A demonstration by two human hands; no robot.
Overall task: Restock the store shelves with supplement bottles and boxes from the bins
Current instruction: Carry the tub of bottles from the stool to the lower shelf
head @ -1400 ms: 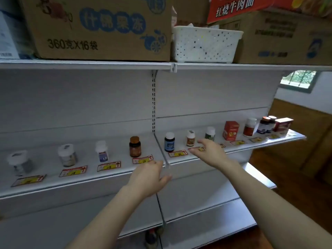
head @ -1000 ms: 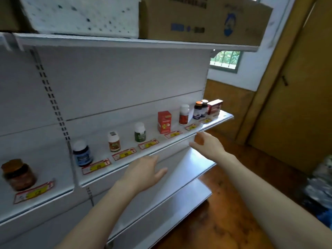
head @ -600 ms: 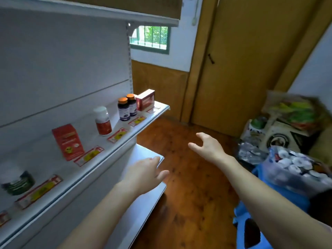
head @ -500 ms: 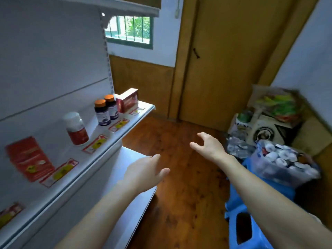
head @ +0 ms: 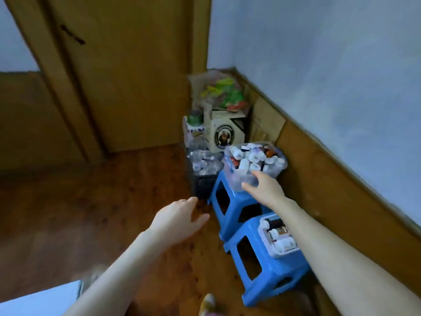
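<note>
You work from one view: the head camera, worn on your head. It faces forward and down toward a room corner between the wooden door (head: 136,76) and the pale wall (head: 319,65). The wide-angle lens bends straight edges near the frame borders. Both forearms enter from the bottom edge. Your left hand (head: 180,222) sits near centre, and your right hand (head: 264,188) reaches further out, overlapping the clear bin (head: 231,179). The near blue stool (head: 257,270) lies close below the lens, right of centre. The floor (head: 91,213) fills the lower left.
</note>
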